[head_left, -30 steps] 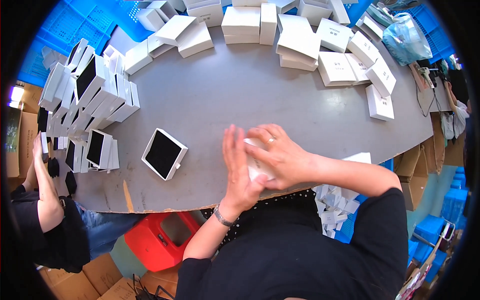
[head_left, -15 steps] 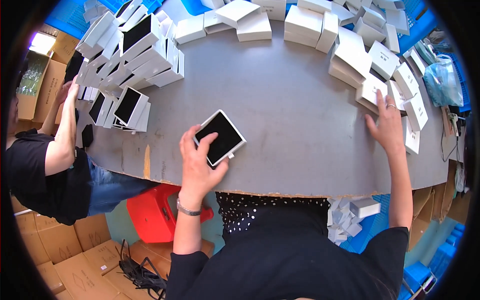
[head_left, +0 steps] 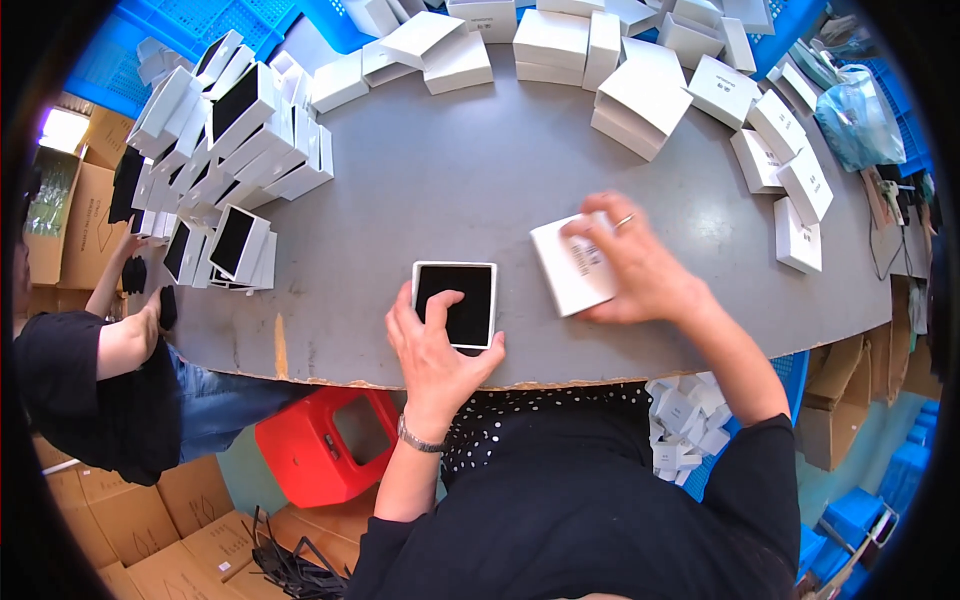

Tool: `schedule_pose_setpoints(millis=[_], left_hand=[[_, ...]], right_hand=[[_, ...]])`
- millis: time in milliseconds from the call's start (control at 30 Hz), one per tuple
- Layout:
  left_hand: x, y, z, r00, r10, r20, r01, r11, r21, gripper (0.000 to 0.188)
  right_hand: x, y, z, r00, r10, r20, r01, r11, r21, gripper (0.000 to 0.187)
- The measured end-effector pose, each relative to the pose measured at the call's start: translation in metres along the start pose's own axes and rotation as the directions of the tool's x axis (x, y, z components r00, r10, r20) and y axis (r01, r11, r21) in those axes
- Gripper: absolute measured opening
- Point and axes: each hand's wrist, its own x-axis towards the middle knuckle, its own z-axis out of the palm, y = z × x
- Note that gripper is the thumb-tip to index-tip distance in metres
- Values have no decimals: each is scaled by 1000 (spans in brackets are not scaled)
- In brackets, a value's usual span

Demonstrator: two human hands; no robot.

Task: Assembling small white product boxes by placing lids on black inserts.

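Note:
Near the table's front edge, my left hand point(head_left: 432, 350) grips a square white box point(head_left: 493, 305) with a black inside facing up. The thumb is at its near right corner, and one bent finger reaches over the black surface. To its right, my right hand point(head_left: 648, 265) is closed around a white printed box point(head_left: 568, 268), tilted and slightly blurred. A gap separates the two boxes. Whether the right one is a whole box or only a lid, I cannot tell.
Stacked white boxes with black insides point(head_left: 238, 105) stand at the left. More white boxes point(head_left: 640, 110) curve along the far and right sides. A co-worker point(head_left: 95, 385) works at the left, beside a red stool point(head_left: 320, 465). Below the front edge, a blue crate point(head_left: 796, 375) adjoins small white boxes point(head_left: 685, 415).
My right hand has come left from the right-hand pile, bringing a white box. My left hand has moved slightly right and nearer, and its box has turned square to the edge.

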Motion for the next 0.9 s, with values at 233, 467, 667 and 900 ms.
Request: schedule_pose_setpoints(millis=[233, 467, 667, 900], left_hand=[[12, -10, 0, 939, 336, 69, -305, 909, -284, 50], [23, -2, -6, 937, 304, 172, -269, 942, -200, 47], [38, -2, -5, 866, 447, 225, -400, 888, -225, 48], [41, -13, -12, 809, 496, 316, -377, 850, -367, 49]], right_hand=[[5, -20, 21, 991, 18, -131, 19, 961, 275, 85], [0, -13, 19, 994, 14, -106, 17, 959, 283, 82], [1, -17, 27, 990, 12, -141, 24, 967, 255, 81], [-1, -19, 24, 996, 7, -86, 18, 956, 291, 80]])
